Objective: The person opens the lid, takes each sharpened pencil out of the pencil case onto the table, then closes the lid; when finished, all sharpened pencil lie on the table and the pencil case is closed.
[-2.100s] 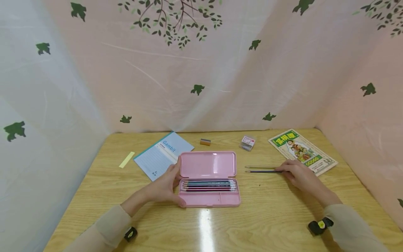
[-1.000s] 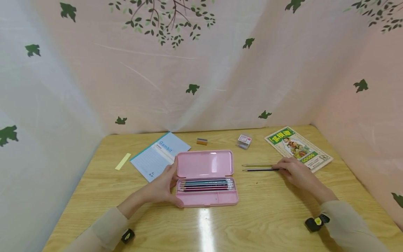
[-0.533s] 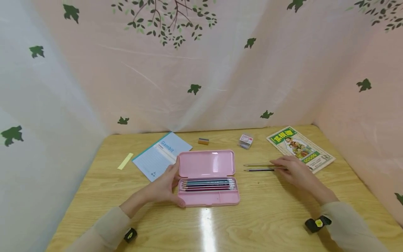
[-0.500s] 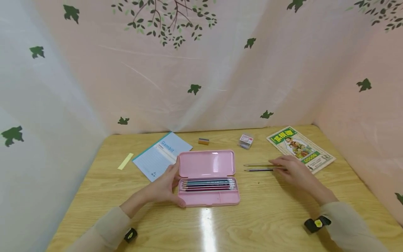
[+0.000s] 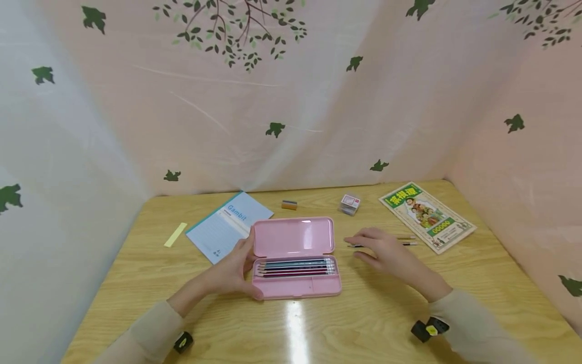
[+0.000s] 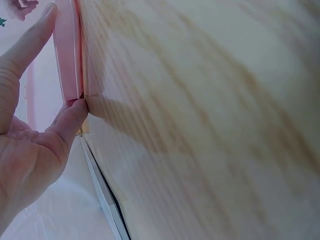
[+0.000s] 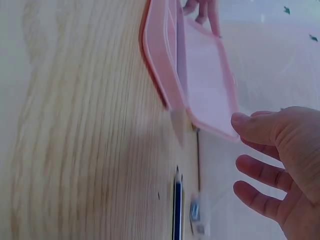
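Other stuff on the wooden tabletop (image 5: 204,323): blue Gambit notebook (image 5: 220,232) toward the back left, its near right part behind the left hand (image 5: 229,273) and the case lid; pale yellow strip (image 5: 175,235) near the left edge; small orange-and-dark block (image 5: 289,205) at the back edge, probably a sharpener or eraser, too small to say; clear little box (image 5: 349,204) with a red-and-white label, right of the block; green-titled booklet (image 5: 427,217) angled at the back right corner. Right hand (image 5: 386,258) blocks the middle of two loose pencils, a dark one (image 5: 410,243) and a yellowish one (image 5: 406,237). Those lie parallel between case and booklet, points toward the case, pale ends toward the booklet.

Vs half a second ago: right hand has shifted left, off the pale ends and over toward the points, closer to the case. Pale ends now show; most of the shafts are hidden from the head view. Left hand same place.

Container: pink pencil case (image 5: 284,288), mid-tabletop, lid (image 5: 284,237) laid back open. Back compartment carries a row of pencils (image 5: 295,268), points left, pale ends right; front part is split by a short divider near its right end.

Left hand has the case's left end between thumb and fingers. Right hand is loose and fairly wide, fingers apart, gripping nothing; right wrist view has it above the loose pencils, apart from them.
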A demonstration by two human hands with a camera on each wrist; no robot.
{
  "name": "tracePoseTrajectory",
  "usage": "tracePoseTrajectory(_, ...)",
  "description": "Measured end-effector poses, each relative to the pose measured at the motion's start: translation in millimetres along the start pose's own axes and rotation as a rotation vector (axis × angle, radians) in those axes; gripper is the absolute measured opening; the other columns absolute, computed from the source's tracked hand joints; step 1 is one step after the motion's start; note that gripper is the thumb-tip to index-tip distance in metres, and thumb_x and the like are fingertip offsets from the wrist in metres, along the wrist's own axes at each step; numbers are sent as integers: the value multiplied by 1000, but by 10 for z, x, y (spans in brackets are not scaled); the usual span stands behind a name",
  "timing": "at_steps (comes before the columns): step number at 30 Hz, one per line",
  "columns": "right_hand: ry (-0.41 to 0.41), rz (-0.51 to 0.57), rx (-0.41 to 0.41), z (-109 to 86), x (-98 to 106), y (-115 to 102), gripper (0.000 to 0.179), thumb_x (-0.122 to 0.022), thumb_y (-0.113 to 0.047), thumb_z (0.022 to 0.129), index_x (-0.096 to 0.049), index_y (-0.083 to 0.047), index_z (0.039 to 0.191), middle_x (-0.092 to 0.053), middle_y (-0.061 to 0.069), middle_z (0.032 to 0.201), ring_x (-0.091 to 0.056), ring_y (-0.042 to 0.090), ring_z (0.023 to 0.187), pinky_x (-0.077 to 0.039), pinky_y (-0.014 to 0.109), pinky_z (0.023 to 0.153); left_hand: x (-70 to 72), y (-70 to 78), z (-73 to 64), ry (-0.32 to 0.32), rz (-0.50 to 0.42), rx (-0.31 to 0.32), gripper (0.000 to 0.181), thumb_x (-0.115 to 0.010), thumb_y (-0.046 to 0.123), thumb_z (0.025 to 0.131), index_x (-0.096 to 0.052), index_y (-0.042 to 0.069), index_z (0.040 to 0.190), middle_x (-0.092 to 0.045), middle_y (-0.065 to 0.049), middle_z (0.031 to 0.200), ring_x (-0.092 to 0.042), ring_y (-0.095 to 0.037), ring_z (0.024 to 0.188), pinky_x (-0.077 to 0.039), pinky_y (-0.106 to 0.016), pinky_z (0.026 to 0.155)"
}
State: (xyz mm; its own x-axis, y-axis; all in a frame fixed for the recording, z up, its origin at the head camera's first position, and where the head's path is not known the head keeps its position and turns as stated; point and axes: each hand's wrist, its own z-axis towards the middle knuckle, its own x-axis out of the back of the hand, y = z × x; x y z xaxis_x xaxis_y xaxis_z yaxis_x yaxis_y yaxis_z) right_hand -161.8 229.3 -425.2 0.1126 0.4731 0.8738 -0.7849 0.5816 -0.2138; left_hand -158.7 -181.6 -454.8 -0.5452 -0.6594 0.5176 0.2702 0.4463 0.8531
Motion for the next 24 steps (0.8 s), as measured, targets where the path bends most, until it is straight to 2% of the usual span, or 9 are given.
tracePoseTrajectory(6, -4, 59, 76, 170, -163, -213, 37, -83, 0, 81, -73, -3, 117, -69, 6, 105, -65, 19, 94, -60, 35, 78, 7, 0, -23, 3, 14, 18, 151, -98, 31, 65, 17, 23, 161, -26, -16, 145, -52, -25, 125, -36, -37, 115)
tracePoseTrajectory(11, -63, 80, 97, 298, -280, -364, 38, -80, -3, 85, -71, -3, 122, -69, 8, 112, -65, 20, 99, -60, 34, 83, 19, 23, -36, 6, 21, 18, 151, -98, 32, 65, 17, 22, 161, -26, -16, 146, -51, -26, 125, -36, -38, 115)
tracePoseTrajectory(19, -158, 102, 45, 446, -397, -436, 39, -79, -4, 87, -72, -9, 125, -67, 4, 118, -62, 19, 108, -56, 36, 94, 1, 25, 5, 1, -19, 1, 150, -98, 26, 66, 18, 23, 161, -26, -18, 144, -51, -28, 126, -36, -39, 115)
tracePoseTrajectory(24, -240, 111, -4, 484, -443, -453, 36, -77, -7, 90, -73, -13, 126, -67, 0, 117, -61, 14, 106, -56, 32, 93, -6, 13, 0, -1, -34, 4, 151, -99, 26, 65, 18, 22, 161, -24, -19, 146, -50, -28, 128, -35, -39, 115)
